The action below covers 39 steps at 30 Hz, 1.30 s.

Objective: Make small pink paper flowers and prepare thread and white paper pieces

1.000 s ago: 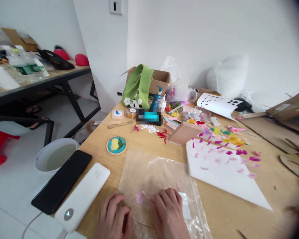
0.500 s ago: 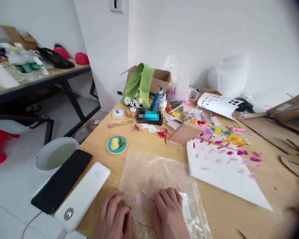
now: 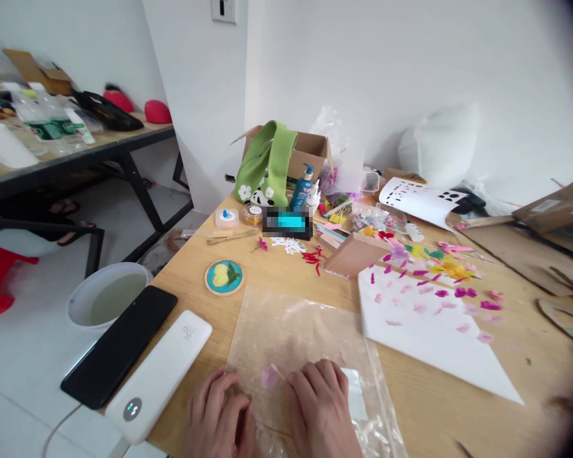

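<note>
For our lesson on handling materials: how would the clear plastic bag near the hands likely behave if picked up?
The clear plastic bag would probably flop, since its film looks thin and creased. It is likely light, as the table shows through it. Its glossy surface may feel slippery.

Pale pink petal (image 3: 269, 376) on clear bag (image 3: 305, 324)

On the white power bank (image 3: 160, 375) we see small grey figures, something like 35, but they are too blurred for us to be sure. Its round display (image 3: 132, 409) is lit, yet we cannot read it. Also the white print on the blue pump bottle (image 3: 300, 193) is too small for us.
</note>
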Each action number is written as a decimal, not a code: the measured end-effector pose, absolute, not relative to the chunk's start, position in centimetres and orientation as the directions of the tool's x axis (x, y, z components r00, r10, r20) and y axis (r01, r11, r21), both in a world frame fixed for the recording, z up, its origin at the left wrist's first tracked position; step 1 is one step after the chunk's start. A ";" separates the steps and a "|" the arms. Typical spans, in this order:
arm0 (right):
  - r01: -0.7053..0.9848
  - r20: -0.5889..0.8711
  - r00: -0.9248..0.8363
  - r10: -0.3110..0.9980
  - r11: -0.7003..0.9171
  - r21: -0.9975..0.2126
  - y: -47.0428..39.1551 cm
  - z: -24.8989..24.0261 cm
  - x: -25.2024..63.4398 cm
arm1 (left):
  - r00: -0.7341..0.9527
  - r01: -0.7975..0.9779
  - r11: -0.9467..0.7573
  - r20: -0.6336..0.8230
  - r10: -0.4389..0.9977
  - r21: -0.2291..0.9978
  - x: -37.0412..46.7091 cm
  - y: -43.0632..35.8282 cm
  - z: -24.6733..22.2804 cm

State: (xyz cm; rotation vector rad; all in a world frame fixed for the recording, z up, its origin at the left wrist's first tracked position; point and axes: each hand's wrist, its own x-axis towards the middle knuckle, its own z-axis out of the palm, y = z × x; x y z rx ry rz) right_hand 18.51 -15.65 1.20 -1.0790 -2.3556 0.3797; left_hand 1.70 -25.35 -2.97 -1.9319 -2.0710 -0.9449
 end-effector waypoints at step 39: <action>0.610 0.300 -0.607 0.736 0.673 -0.418 -15.9 1.5 18.1 | -0.290 0.876 0.019 0.494 0.820 0.481 2.8 -25.2 -3.1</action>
